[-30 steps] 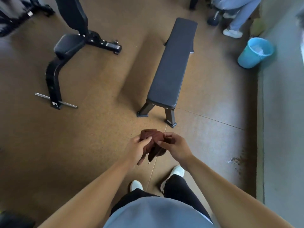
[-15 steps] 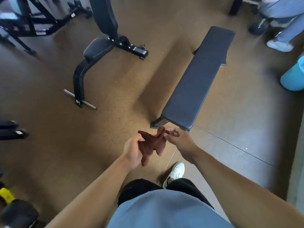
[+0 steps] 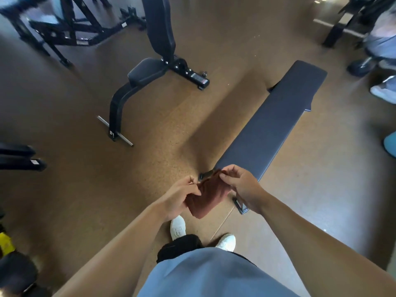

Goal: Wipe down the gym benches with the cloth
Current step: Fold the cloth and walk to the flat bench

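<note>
A dark brown cloth (image 3: 207,198) hangs between my two hands in front of me, folded into a loose strip. My left hand (image 3: 179,197) pinches its left edge and my right hand (image 3: 242,185) pinches its upper right corner. Just beyond my hands stands a flat black gym bench (image 3: 272,123), running away to the upper right; its near end lies behind my right hand. A second, adjustable black bench (image 3: 147,69) with an upright backrest stands to the left of it.
A black equipment frame (image 3: 70,28) fills the far left. Another person's legs and shoe (image 3: 383,91) are at the right edge, with a blue bucket (image 3: 391,144) below them. Black and yellow gear (image 3: 6,243) sits at the lower left. Brown floor lies between the benches.
I have come closer to the flat bench, whose near end now reaches my hands. The cloth has gone from a bunched, spread shape to a folded strip held by both hands.
</note>
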### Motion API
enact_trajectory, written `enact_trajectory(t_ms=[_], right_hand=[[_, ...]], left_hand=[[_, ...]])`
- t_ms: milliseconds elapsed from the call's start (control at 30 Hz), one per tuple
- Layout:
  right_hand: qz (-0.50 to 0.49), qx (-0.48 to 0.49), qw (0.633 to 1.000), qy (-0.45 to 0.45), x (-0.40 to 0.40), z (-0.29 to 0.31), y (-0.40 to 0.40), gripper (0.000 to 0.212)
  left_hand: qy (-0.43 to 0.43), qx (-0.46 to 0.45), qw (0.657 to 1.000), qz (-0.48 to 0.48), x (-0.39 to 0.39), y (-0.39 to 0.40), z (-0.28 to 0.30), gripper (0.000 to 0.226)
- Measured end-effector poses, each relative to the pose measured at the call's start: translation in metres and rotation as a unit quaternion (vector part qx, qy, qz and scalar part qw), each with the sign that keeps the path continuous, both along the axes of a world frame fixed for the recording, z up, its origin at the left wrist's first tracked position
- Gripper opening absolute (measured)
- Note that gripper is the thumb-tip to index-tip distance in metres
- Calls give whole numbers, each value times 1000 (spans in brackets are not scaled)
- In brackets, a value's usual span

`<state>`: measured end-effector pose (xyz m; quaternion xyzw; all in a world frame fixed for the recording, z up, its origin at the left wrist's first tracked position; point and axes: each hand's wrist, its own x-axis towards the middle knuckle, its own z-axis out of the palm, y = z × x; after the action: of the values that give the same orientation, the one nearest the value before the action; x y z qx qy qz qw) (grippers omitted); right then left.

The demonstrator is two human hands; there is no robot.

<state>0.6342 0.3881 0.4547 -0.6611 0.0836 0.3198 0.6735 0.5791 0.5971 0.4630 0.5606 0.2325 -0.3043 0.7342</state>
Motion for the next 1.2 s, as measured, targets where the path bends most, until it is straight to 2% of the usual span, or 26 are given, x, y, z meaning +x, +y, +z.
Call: enact_trajectory(t_ms=[67,133,200,300,367,433,500,567,633,733,867,967,1033,1133,1200], right_hand=[[44,-54,997,-38,2,2,5,8],[72,-90,991,-66,4,7,11,11],[87,-103,988,-81,6,11,17,14],[82,-126,982,-116,11,14,22,12],[44,-116,987,-105,14,16,21,13],[20,-103,990,-98,17,20,20,14],[28,-132,984,-120,18,21,16,15],[47,-122,986,-104,18,17,12,24],[103,-101,987,-67,15,12,9,41],[210,-144,963,-90,9,-2,10,54],[240,-211,941,-113,4,-20,23,47],[243,-250,927,-140,0,-35,29,50],[234,-257,926,-146,0,-41,30,39],[237,-257,932,-101,0,-44,24,15],[217,-239,944,-62,-1,-46,18,15]], left_hand=[[-15,84,995,-59,5,-4,4,30],[-36,209,972,-100,12,-13,8,46],[-62,297,947,-106,18,-23,10,48],[-83,335,936,-77,26,-29,4,38],[-115,352,925,-85,31,-27,2,39],[-166,364,910,-114,34,-25,4,36],[-218,363,895,-138,36,-22,10,29],[-241,351,892,-149,39,-18,15,24],[-234,343,895,-161,44,-14,22,22],[-221,308,906,-189,49,-10,36,22],[-228,249,915,-221,53,-8,57,22],[-242,221,923,-203,57,-10,75,21],[-258,220,923,-180,61,-8,87,22],[-282,239,920,-130,70,2,97,25],[-282,269,917,-88,75,12,96,32]])
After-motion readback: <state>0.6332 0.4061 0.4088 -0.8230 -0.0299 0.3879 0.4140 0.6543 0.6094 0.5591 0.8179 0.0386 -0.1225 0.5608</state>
